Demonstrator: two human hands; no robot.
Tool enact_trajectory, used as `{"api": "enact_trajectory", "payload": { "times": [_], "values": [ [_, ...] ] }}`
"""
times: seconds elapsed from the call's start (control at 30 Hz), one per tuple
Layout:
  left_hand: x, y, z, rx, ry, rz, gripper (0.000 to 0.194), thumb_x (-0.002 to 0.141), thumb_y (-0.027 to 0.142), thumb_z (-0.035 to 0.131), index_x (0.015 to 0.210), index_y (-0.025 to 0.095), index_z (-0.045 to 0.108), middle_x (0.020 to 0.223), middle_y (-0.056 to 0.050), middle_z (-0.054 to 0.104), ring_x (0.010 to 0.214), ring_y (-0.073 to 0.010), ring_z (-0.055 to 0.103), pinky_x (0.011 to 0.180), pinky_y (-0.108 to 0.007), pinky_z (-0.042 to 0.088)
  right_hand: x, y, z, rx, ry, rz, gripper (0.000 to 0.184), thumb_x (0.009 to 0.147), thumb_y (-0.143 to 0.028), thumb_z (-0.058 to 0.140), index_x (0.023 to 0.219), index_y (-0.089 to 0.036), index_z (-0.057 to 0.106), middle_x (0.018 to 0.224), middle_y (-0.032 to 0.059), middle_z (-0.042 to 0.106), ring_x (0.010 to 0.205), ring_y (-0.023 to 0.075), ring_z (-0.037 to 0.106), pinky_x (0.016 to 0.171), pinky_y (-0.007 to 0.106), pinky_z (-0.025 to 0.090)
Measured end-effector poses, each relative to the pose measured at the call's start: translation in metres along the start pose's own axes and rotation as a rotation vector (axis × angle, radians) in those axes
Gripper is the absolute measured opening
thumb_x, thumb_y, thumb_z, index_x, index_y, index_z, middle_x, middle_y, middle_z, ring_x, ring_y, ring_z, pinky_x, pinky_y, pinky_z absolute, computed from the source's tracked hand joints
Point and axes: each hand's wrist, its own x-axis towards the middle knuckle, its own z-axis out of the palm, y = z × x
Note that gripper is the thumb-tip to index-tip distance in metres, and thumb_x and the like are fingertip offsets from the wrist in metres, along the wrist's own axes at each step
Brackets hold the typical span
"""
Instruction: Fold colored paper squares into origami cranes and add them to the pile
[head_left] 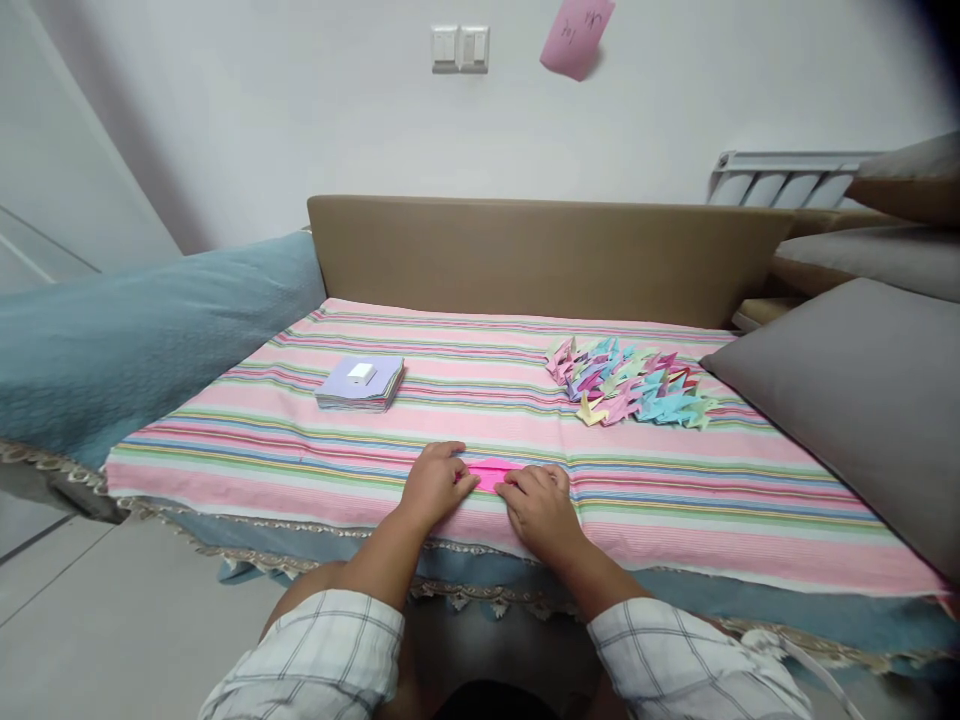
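A bright pink sheet of paper [491,477] lies partly folded on the striped cloth, close to the sofa's front edge. At its left end my left hand [437,482] is closed, thumb and fingers pinching the paper's edge. My right hand [538,502] grips the right end, its fingers bent over the paper and covering that side. Only the middle stretch of the paper shows between the two hands, with a fold running along its far side.
Colourful folded paper cranes [630,385] are heaped at the back right. Toward the left sits a stack of square paper [360,385], with a small white block [361,373] on top. A grey cushion [855,410] leans at the right, and a blue-covered armrest [165,330] bounds the left.
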Motion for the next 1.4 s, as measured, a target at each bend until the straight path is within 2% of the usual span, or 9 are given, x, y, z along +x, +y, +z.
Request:
{"api": "enact_trajectory", "payload": {
  "times": [0.27,0.5,0.67,0.83,1.03,1.17,1.4],
  "values": [
    [-0.002,0.005,0.001,0.112,0.027,0.006,0.014,0.071,0.029,0.067,0.061,0.020,0.066,0.110,-0.007,0.064,0.099,-0.0266,0.055,0.088,-0.042,0.045,-0.001,-0.002,0.000,-0.030,-0.024,0.010,0.015,0.083,-0.021,0.055,0.094,-0.026,0.064,0.093,0.0014,0.063,0.088,0.0171,0.046,0.084,0.037,0.020],
    [-0.005,0.004,0.006,0.010,0.058,0.000,0.013,0.072,0.027,0.066,0.062,0.020,0.064,0.109,-0.007,0.064,0.101,-0.0259,0.054,0.088,-0.042,0.044,-0.001,-0.006,-0.002,-0.080,-0.049,-0.002,0.017,0.086,-0.023,0.052,0.100,-0.026,0.062,0.094,0.0033,0.062,0.088,0.0180,0.046,0.083,0.037,0.020],
    [-0.008,-0.005,0.001,-0.105,0.047,-0.038,0.008,0.066,0.024,0.073,0.072,0.021,0.067,0.113,-0.005,0.061,0.104,-0.0241,0.054,0.090,-0.040,0.043,-0.002,-0.011,-0.002,-0.123,-0.072,0.004,0.022,0.087,-0.024,0.051,0.107,-0.027,0.059,0.098,0.0038,0.062,0.090,0.0195,0.047,0.084,0.038,0.021],
    [-0.011,-0.018,-0.001,-0.077,0.051,-0.031,0.015,0.067,0.016,0.070,0.080,0.025,0.071,0.115,-0.004,0.060,0.107,-0.0237,0.052,0.093,-0.041,0.041,-0.004,-0.012,0.004,-0.133,-0.066,-0.031,0.025,0.087,-0.021,0.049,0.110,-0.023,0.058,0.101,0.0064,0.061,0.093,0.0204,0.048,0.085,0.037,0.023],
    [-0.009,-0.016,-0.005,-0.062,-0.013,-0.055,0.007,0.068,0.025,0.071,0.075,0.024,0.072,0.111,-0.005,0.062,0.105,-0.0249,0.054,0.092,-0.041,0.041,-0.004,-0.012,0.002,-0.121,-0.092,-0.040,0.030,0.088,-0.021,0.048,0.116,-0.025,0.055,0.101,0.0062,0.061,0.092,0.0208,0.048,0.082,0.036,0.025],
    [-0.007,-0.012,-0.006,-0.052,-0.033,-0.076,0.014,0.073,0.035,0.066,0.072,0.022,0.072,0.110,-0.007,0.063,0.104,-0.0262,0.054,0.091,-0.041,0.041,-0.003,-0.014,0.001,-0.141,-0.102,-0.029,0.030,0.088,-0.023,0.048,0.117,-0.028,0.054,0.103,0.0058,0.061,0.091,0.0215,0.047,0.081,0.038,0.024],
    [-0.006,-0.011,0.000,0.021,-0.003,-0.083,0.015,0.073,0.033,0.064,0.066,0.020,0.068,0.109,-0.007,0.064,0.104,-0.0261,0.054,0.091,-0.041,0.041,-0.004,-0.015,0.002,-0.147,-0.107,-0.012,0.030,0.087,-0.022,0.049,0.116,-0.029,0.055,0.105,0.0060,0.060,0.092,0.0215,0.045,0.081,0.038,0.023]
  ]
}}
